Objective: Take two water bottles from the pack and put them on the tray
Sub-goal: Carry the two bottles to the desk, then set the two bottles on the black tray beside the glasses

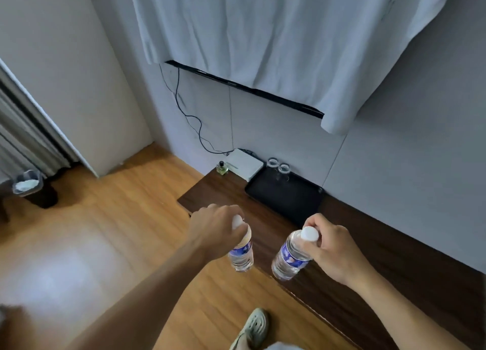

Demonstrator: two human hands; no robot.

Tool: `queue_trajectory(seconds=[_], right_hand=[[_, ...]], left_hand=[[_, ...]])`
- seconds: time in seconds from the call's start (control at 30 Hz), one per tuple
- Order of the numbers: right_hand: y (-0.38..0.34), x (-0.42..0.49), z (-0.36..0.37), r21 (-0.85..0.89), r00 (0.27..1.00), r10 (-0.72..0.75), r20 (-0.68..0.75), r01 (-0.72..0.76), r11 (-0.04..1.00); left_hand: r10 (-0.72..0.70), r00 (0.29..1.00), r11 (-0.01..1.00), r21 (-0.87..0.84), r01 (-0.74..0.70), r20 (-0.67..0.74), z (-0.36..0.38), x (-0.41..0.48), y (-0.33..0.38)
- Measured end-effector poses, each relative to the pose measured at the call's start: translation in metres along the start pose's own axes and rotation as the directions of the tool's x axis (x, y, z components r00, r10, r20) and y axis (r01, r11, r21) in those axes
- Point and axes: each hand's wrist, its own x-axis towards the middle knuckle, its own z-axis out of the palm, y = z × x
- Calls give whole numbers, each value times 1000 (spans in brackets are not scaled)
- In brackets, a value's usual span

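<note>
Each hand carries a clear water bottle with a white cap and a blue label. My left hand (pixel 213 226) grips the left bottle (pixel 241 255) by its neck from above, over the edge of the dark wooden shelf. My right hand (pixel 332 247) holds the right bottle (pixel 289 257) by its cap and neck, tilted, above the shelf's front edge. The black tray (pixel 284 197) lies on the shelf beyond both hands, against the wall. The pack is not in view.
Two upside-down glasses (pixel 278 165) stand at the tray's far corner. A white box (pixel 246 164) and a small green bottle (pixel 222 167) sit left of the tray. A bin (pixel 31 186) stands on the wooden floor at the left. A white cloth (pixel 276 34) hangs over a wall-mounted screen.
</note>
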Motion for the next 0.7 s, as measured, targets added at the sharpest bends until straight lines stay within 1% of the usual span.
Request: queue_trajectory(seconds=[0.17, 0.27, 0.4, 0.57, 0.7], right_hand=[[19, 67, 19, -8, 992, 117, -38, -117, 993], [23, 85, 27, -48, 988, 144, -49, -146, 988], [30, 130, 45, -94, 966, 245, -76, -252, 963], [43, 173, 72, -134, 918, 373, -132, -390, 911], [62, 203, 103, -144, 856, 491, -164, -513, 846]], left_hand=[[70, 996, 997, 24, -72, 53, 20, 95, -21], [93, 992, 995, 38, -96, 83, 34, 120, -25], [136, 973, 989, 32, -144, 185, 63, 175, -43], [265, 912, 960, 6, -281, 313, 97, 229, -59], [359, 830, 923, -30, -384, 428, 137, 268, -69]])
